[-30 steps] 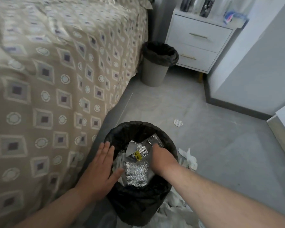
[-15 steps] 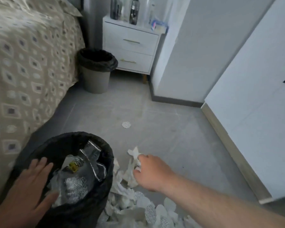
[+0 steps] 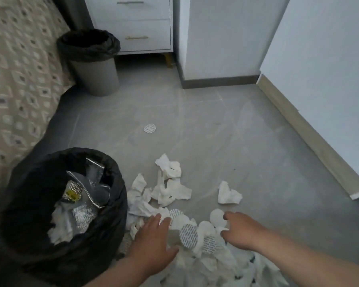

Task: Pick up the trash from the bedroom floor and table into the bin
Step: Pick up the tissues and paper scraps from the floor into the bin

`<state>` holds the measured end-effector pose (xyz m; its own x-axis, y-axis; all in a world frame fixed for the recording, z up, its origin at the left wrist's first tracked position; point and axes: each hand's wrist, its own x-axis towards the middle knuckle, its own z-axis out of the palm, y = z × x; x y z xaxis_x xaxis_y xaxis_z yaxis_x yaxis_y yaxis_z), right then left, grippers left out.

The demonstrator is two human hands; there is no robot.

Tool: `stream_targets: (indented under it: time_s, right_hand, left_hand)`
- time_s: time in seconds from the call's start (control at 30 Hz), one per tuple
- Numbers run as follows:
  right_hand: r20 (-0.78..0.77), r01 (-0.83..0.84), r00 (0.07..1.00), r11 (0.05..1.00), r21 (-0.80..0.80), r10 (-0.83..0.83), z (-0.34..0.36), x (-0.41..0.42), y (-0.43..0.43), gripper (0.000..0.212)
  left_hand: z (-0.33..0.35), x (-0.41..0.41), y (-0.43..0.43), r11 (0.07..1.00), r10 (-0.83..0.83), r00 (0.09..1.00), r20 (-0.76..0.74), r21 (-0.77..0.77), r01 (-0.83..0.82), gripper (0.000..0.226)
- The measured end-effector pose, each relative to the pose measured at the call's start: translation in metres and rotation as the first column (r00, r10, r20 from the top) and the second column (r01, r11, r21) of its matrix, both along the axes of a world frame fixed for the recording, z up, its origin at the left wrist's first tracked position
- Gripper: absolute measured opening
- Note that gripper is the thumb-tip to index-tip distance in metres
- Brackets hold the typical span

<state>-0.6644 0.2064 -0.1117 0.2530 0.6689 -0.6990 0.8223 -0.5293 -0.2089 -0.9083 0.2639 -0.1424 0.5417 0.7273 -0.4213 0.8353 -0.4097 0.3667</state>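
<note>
Trash heap (image 3: 197, 235): lower centre of frame, on the grey floor (image 3: 247, 131), lying between and under both hands.
Left hand (image 3: 153, 239): palm down, fingers straight, resting flat on the heap's left edge; holds nothing.
Right hand (image 3: 239, 230): on the heap's right edge, fingers curled down onto a plain pad; can't tell if anything is pinched.
Key relation: bin (image 3: 19, 193) stands lower left, touching the heap. The left hand is nearer, so a scoop probably goes left and up over the rim.
Long axis: loose, from centre toward bottom right.
Materials: soft creased white tissue; flat round pads, some dash-embossed.
Bin contents: crinkled silver foil and tissue in a black film liner.
Strays: tissue wad (image 3: 228, 193) just above the right hand; patterned disc (image 3: 149, 128) mid-frame, well apart.
Background: second bin (image 3: 93, 65), upper left; bedspread (image 3: 15, 79), left edge.
</note>
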Motion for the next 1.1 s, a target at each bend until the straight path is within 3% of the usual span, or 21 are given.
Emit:
stream_targets:
  time_s: [0.1,0.17,0.23,0.33,0.43,0.53,0.6,0.67,0.77,0.9,1.0,1.1]
  right_hand:
    - [-0.025,0.003,1.0,0.999,0.035,-0.002,-0.014,-0.001,-0.004,0.056]
    - [-0.043,0.017,0.999,0.998,0.068,-0.014,-0.021,-0.004,-0.006,0.054]
    - [-0.063,0.026,0.998,0.995,0.096,-0.02,-0.029,-0.008,-0.006,0.055]
    - [-0.117,0.038,0.993,0.99,0.133,-0.022,-0.036,-0.018,-0.002,0.049]
    - [-0.236,0.091,0.97,0.987,0.132,-0.058,-0.042,-0.034,0.007,0.069]
    - [-0.252,0.052,0.967,0.995,0.08,-0.03,-0.053,-0.055,0.016,0.08]
    - [-0.213,0.02,0.977,0.998,0.058,-0.007,-0.059,-0.066,0.02,0.064]
    - [-0.178,-0.013,0.983,0.994,0.111,0.033,-0.059,-0.07,0.022,0.011]
    - [-0.17,-0.016,0.985,0.988,0.156,0.042,-0.059,-0.065,0.025,0.028]
    - [-0.167,-0.01,0.985,0.986,0.164,0.038,-0.034,-0.048,0.032,0.005]
    - [-0.184,-0.047,0.98,0.989,0.143,0.073,0.002,-0.034,0.039,0.017]
    - [-0.259,0.073,0.965,0.983,0.17,-0.027,0.036,-0.024,0.042,0.015]
  left_hand:
    - [-0.033,0.009,-0.01,0.982,0.157,0.984,-0.084,-0.095,-0.165,0.101]
    - [-0.046,0.007,-0.017,0.959,0.22,0.969,-0.115,-0.156,-0.237,0.1]
    - [-0.054,0.003,-0.022,0.949,0.26,0.964,-0.059,-0.167,-0.266,0.081]
    - [-0.056,-0.005,-0.021,0.947,0.294,0.949,0.114,-0.17,-0.273,0.029]
    - [-0.056,-0.012,-0.016,0.935,0.323,0.933,0.158,-0.205,-0.289,0.024]
    - [-0.055,-0.018,-0.014,0.908,0.384,0.898,0.213,-0.264,-0.326,0.025]
    - [-0.052,-0.019,-0.014,0.893,0.418,0.873,0.252,-0.288,-0.345,0.027]
    - [-0.05,-0.019,-0.015,0.876,0.455,0.849,0.268,-0.308,-0.372,0.022]
    - [-0.045,-0.019,-0.013,0.858,0.48,0.83,0.285,-0.349,-0.376,0.02]
    - [-0.032,-0.018,-0.008,0.859,0.472,0.829,0.3,-0.37,-0.354,0.017]
    - [-0.009,-0.015,-0.004,0.837,0.485,0.818,0.31,-0.434,-0.332,0.019]
    - [0.028,-0.012,0.003,0.81,0.489,0.814,0.314,-0.509,-0.29,0.009]
